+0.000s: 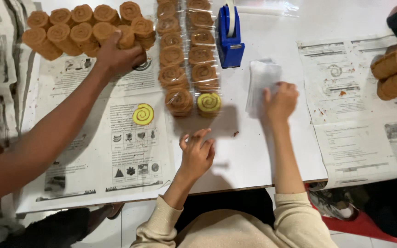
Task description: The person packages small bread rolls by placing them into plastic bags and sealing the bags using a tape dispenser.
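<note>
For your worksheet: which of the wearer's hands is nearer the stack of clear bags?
Right. The right hand rests on the bags; the left hand hovers apart, lower left of them.

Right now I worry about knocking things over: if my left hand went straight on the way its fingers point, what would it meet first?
Probably the wrapped roll at the near end of the row; the left hand is open and bare table lies between.
</note>
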